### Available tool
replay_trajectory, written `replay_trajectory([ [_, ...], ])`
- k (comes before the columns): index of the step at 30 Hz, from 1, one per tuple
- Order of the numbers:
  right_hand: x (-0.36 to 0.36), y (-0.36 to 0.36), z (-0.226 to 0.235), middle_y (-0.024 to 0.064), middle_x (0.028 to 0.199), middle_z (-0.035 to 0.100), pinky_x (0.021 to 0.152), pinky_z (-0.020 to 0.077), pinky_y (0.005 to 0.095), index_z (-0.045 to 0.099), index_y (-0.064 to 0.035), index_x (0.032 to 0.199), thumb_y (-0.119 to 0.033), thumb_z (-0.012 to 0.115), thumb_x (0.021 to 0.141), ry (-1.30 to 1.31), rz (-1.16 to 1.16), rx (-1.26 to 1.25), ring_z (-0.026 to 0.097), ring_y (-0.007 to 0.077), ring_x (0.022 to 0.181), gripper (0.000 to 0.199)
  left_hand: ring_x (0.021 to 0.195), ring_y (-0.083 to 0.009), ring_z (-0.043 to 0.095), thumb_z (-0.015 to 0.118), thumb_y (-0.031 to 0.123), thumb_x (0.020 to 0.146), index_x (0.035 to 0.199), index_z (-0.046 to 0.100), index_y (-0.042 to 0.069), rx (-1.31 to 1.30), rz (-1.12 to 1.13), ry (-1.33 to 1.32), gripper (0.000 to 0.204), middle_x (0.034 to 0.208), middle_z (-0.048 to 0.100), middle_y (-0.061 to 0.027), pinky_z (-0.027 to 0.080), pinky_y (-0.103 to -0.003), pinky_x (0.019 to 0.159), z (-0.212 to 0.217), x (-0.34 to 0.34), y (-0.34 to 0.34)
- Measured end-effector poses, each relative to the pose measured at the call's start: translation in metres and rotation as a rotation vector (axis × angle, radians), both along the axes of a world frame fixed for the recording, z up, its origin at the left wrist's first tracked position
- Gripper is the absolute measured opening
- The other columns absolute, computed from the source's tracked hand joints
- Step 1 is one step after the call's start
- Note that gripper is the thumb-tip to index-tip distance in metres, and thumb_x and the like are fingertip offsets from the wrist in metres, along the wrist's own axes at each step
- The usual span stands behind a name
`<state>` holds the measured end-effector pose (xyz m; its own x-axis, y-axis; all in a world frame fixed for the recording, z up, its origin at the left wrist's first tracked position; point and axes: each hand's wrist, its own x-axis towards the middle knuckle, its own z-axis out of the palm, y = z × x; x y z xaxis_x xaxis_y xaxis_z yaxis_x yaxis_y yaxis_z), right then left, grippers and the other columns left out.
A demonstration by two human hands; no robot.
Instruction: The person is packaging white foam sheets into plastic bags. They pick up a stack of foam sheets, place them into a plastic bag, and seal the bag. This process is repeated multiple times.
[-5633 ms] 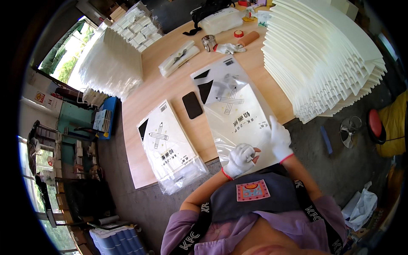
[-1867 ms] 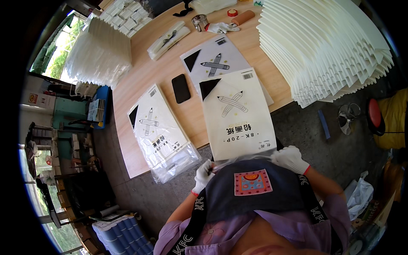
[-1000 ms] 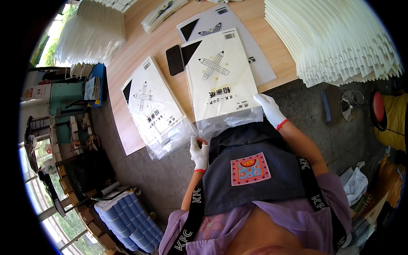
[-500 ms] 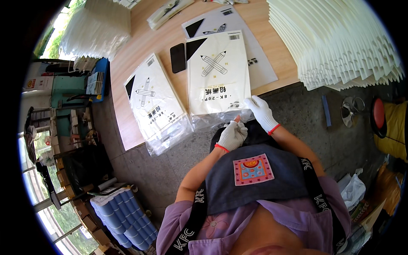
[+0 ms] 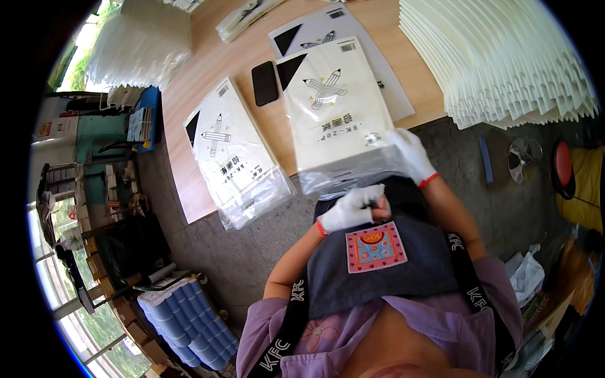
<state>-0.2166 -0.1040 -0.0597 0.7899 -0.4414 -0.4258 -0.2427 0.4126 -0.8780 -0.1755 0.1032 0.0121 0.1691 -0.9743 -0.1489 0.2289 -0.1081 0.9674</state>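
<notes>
In front of me a cream pack of drawing paper point(image 5: 331, 104) in clear plastic lies on the table, with crossed pencils printed on its cover. Its near end, with the loose plastic flap point(image 5: 346, 173), juts past the table edge. My right hand point(image 5: 413, 156), in a white glove, is closed on the near right corner of that pack. Close to my apron is my left hand point(image 5: 354, 209), gloved with a bare fingertip showing, its fingers curled; what they hold, if anything, is hidden. A similar bagged paper pack point(image 5: 230, 151) rests to the left, its plastic end overhanging the edge.
A black phone point(image 5: 265, 84) lies between the packs. Under the right pack is a flat printed sheet point(image 5: 372, 44). Tall stacks of white sheets point(image 5: 498, 63) and clear plastic bags point(image 5: 142, 41) stand at the table's sides. A red round stool point(image 5: 562, 164) is at the right.
The right pack's near end has shifted right and toward me, and its cover now bends. My right hand moved right with it; my left hand drew back from the flap toward my apron.
</notes>
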Motion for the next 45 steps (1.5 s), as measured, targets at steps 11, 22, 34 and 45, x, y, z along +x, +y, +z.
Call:
replay_trajectory([
  [11, -0.094, -0.085, -0.027, 0.0032, 0.08, 0.064, 0.057, 0.0482, 0.0243, 0.061, -0.0067, 0.104, -0.039, 0.057, 0.092, 0.47, 0.6, -0.172, 0.059, 0.0106, 0.063, 0.035, 0.082, -0.016, 0.059, 0.061, 0.044, 0.089, 0.114, 0.058, 0.004, 0.569, 1.044, 0.517, 0.047, 0.095, 0.062, -0.0051, 0.049, -0.029, 0.072, -0.144, 0.02, 0.096],
  [22, 0.053, 0.078, -0.036, 0.0033, 0.103, 0.065, 0.065, 0.0472, 0.0224, 0.056, -0.0004, 0.122, -0.02, 0.056, 0.093, -0.172, 0.538, 0.379, 0.058, 0.0072, 0.079, 0.035, 0.049, -0.0092, 0.043, 0.053, 0.012, 0.094, 0.09, 0.056, 0.004, -0.206, 1.227, -0.847, 0.009, 0.061, 0.049, 0.002, 0.036, -0.024, 0.044, 0.01, 0.053, 0.123],
  [34, 0.169, 0.217, -0.014, 0.0125, 0.08, 0.066, 0.066, 0.0468, 0.0327, 0.061, 0.0017, 0.09, -0.033, 0.063, 0.086, -0.01, 0.746, -0.383, 0.061, 0.0163, 0.071, 0.034, 0.125, -0.0337, 0.045, 0.054, 0.036, 0.09, 0.145, 0.031, 0.017, 1.108, 1.332, -1.017, 0.063, 0.15, 0.024, -0.0186, 0.043, -0.04, 0.097, -0.092, 0.106, 0.304],
  [45, 0.047, 0.119, -0.003, 0.0081, 0.078, 0.067, 0.055, 0.0496, 0.0256, 0.062, -0.0021, 0.101, -0.02, 0.061, 0.088, -0.028, 0.925, -0.115, 0.061, 0.0116, 0.06, 0.023, 0.13, -0.0344, 0.038, 0.06, 0.031, 0.085, 0.138, 0.041, 0.015, 1.235, 0.907, -1.483, 0.059, 0.145, 0.034, -0.0168, 0.039, -0.041, 0.101, -0.021, 0.13, 0.213],
])
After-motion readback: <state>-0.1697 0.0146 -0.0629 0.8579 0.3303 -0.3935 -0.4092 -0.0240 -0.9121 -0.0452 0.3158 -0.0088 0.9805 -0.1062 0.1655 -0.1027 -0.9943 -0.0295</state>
